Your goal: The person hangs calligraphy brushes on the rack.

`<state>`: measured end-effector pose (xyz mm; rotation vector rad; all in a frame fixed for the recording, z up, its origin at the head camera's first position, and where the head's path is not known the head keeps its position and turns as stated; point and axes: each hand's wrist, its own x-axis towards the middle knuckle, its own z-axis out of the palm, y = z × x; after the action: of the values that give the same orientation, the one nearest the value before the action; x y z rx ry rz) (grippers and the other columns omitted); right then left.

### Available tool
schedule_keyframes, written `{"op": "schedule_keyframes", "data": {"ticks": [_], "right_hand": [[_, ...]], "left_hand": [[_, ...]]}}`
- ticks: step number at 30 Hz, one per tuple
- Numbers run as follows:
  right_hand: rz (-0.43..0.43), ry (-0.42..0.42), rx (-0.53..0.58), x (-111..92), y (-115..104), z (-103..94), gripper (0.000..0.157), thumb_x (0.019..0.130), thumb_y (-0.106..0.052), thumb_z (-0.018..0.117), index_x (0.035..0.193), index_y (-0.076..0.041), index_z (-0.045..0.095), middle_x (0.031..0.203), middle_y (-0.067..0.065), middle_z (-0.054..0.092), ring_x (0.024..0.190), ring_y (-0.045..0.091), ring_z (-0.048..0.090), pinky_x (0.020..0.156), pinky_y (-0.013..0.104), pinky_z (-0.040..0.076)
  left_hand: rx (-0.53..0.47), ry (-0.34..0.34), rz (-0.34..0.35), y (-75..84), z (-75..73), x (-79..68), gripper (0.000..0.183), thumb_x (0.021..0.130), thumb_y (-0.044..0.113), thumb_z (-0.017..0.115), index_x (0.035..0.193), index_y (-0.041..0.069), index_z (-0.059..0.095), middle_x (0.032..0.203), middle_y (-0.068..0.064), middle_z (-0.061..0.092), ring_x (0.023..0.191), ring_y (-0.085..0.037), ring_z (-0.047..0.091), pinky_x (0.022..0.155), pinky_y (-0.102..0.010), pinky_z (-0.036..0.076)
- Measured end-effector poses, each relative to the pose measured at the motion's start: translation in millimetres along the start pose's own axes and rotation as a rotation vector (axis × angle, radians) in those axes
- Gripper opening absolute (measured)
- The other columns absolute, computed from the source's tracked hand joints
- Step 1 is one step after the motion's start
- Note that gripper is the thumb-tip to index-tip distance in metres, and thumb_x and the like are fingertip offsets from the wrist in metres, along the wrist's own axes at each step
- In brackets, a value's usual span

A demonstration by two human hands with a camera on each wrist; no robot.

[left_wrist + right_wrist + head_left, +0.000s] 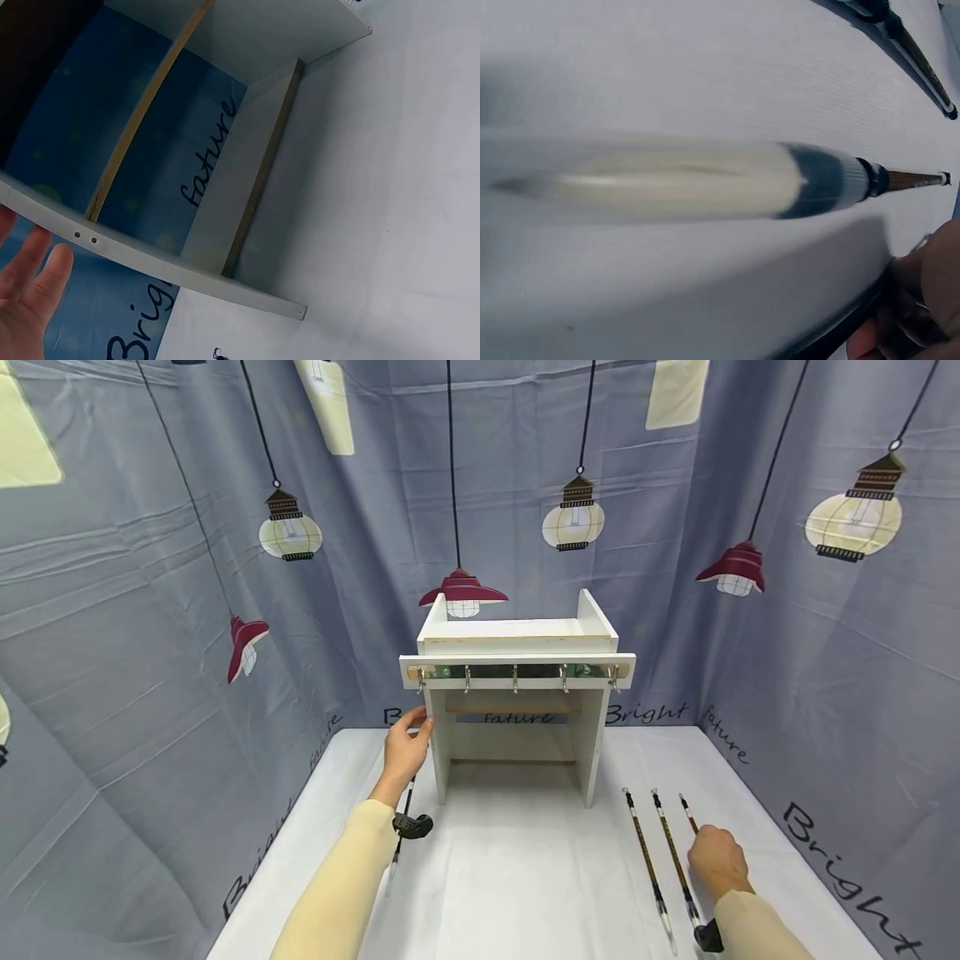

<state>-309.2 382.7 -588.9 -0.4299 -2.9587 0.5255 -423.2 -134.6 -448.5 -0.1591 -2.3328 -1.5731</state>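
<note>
Slim brown brush (689,817), pale-tipped

The shelf (517,647) is white with pale wood edges, the desk (525,877) white, the brushes (660,852) brown-handled (backdrop (112,610): grey-blue, printed with lamps).

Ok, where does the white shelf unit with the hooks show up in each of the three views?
Head: the white shelf unit stands centre, at the back of the table, the left hand touching its left side panel.
Left wrist: its side panel edge and inner boards fill the upper left.
Right wrist: not in view; only brushes.
Shared landmark: the white tablecloth.
</note>
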Motion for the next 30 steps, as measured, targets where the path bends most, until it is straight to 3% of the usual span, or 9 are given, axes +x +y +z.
{"op": "schedule_keyframes", "data": {"ticks": [5,10,21,30], "right_hand": [[-0.016,-0.020,-0.035,2,-2,-0.6,0.019,0.085,0.000,0.056,0.090,0.018,0.059,0.085,0.033,0.062,0.083,0.051,0.065,0.074,0.060,0.057],[0.015,-0.003,-0.004,4,-1,-4.6,0.021,0.083,-0.002,0.057,0.090,0.018,0.056,0.086,0.035,0.063,0.081,0.053,0.065,0.071,0.060,0.056],[0.064,0.158,0.104,14,-39,-37.8,0.027,0.088,-0.005,0.049,0.103,0.017,0.054,0.093,0.037,0.063,0.085,0.052,0.064,0.072,0.061,0.053],[-0.017,0.345,0.202,18,-63,-60.8,0.027,0.091,-0.009,0.053,0.108,0.011,0.058,0.099,0.033,0.065,0.088,0.051,0.064,0.074,0.061,0.051]], "left_hand": [[-0.009,0.017,0.002,-0.1,-1.3,1.6,0.042,0.107,0.033,0.059,0.144,0.014,0.060,0.136,-0.015,0.065,0.117,-0.037,0.068,0.089,-0.044,0.062],[-0.012,0.019,0.000,-1.1,-0.1,2.7,0.041,0.107,0.033,0.059,0.143,0.013,0.061,0.135,-0.016,0.066,0.114,-0.036,0.069,0.087,-0.043,0.063],[-0.001,0.035,-0.021,-7.4,2.2,6.2,0.041,0.107,0.034,0.058,0.142,0.014,0.062,0.134,-0.015,0.066,0.110,-0.033,0.071,0.086,-0.042,0.064],[-0.034,0.020,-0.001,-8.6,4.2,10.0,0.040,0.108,0.035,0.057,0.142,0.014,0.062,0.132,-0.016,0.065,0.109,-0.034,0.071,0.087,-0.043,0.064]]}}
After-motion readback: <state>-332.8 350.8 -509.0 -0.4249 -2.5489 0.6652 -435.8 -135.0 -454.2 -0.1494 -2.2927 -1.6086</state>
